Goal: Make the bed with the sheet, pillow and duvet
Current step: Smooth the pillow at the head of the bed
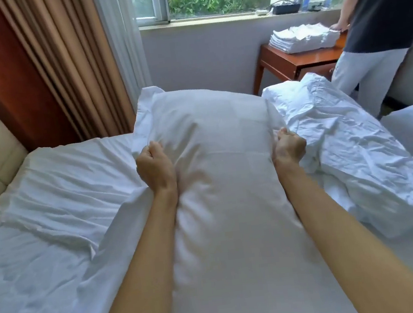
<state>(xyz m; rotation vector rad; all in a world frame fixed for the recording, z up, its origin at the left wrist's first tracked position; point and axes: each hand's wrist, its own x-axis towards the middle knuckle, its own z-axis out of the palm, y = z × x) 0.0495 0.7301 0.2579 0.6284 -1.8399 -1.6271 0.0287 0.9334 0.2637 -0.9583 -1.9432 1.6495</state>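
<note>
Both hands, the left hand (154, 166) and right hand (289, 146), have fingers curled tight into the sides of the white pillow (213, 139), held above the middle of the sheet-covered bed (42, 249), with the crumpled duvet (354, 143) along its right edge.

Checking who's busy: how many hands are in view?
3: left hand and right hand grip the pillow either side; another person's hand by the folded linen; their other is hidden.

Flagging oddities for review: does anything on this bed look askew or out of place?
Yes: the duvet lies crumpled in a heap on the right, and the sheet on the left is rumpled, not smoothed.
</note>
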